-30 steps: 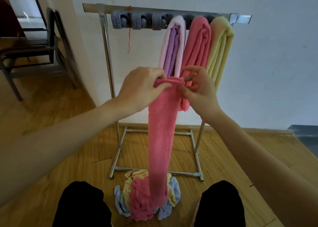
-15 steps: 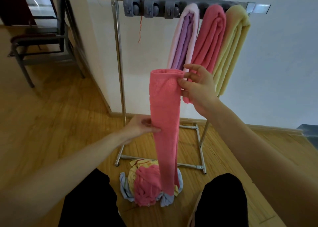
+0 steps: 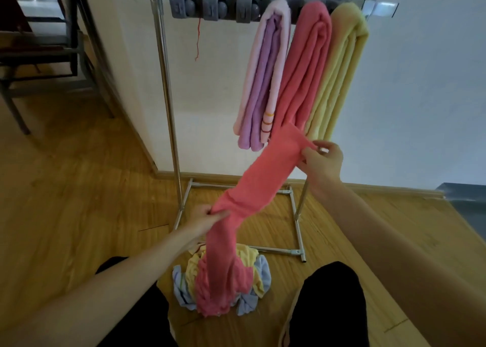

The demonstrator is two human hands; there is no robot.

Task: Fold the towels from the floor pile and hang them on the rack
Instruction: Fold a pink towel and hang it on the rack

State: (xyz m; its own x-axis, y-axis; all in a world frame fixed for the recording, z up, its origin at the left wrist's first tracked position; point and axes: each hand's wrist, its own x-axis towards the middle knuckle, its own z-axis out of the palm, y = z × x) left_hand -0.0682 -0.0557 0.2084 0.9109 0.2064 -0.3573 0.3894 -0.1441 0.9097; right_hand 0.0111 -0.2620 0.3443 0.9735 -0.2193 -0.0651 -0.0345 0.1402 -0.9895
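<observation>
A long pink towel [image 3: 259, 181], folded into a narrow strip, stretches slantwise between my hands. My right hand [image 3: 322, 160] pinches its upper end in front of the rack. My left hand [image 3: 207, 219] grips it lower down, near its middle. Its tail hangs down onto the floor pile [image 3: 223, 281] of pink, yellow and blue towels between my knees. On the metal rack [image 3: 164, 65] hang a lilac towel [image 3: 263, 78], a pink towel [image 3: 306, 62] and a yellow towel [image 3: 339, 73], all folded.
Grey clips [image 3: 213, 5] sit on the left part of the rack's top bar, with a red thread dangling. A dark chair [image 3: 47, 55] stands at the far left. A white wall is behind the rack, and a grey box [image 3: 468, 204] at the right edge.
My right hand has lowered the towel's top end from head height to below the hung towels. My left hand slid down the strip and pulled it left, so the towel now slants.
</observation>
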